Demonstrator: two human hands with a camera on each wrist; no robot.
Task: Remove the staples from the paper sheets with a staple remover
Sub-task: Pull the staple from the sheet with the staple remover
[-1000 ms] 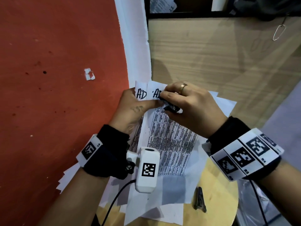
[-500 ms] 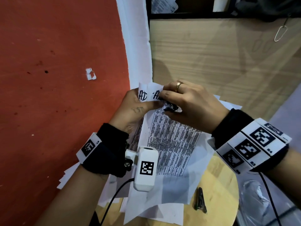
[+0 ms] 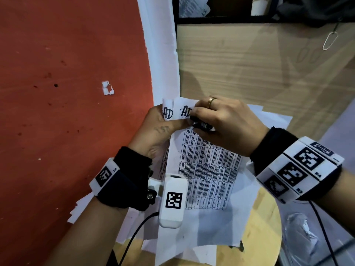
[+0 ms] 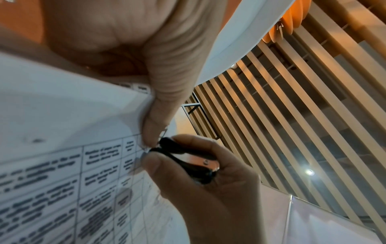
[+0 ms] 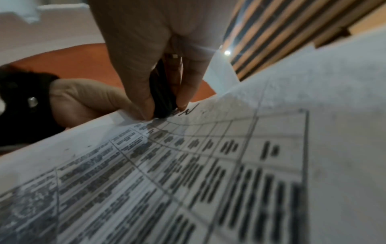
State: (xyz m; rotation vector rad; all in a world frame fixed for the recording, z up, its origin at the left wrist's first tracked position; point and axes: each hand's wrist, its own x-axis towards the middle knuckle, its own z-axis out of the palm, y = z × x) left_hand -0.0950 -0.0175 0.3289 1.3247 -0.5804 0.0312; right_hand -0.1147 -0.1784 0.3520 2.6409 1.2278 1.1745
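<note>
Since a moment ago your hands have barely shifted on the sheets, both staying at the top corner. One printed paper sheet (image 3: 207,169) with a table lies uppermost on a loose pile over the round wooden table (image 3: 265,237). Your left hand (image 3: 155,131) pinches that sheet's folded top corner. Your right hand (image 3: 226,123) squeezes one black staple remover (image 4: 188,158), its tip against the same corner, just beside your left thumb (image 4: 163,115).

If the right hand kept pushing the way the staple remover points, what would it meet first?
Most likely the left hand's thumb, which pinches the printed sheet just ahead of the staple remover held by the right hand; depth is uncertain.
</note>
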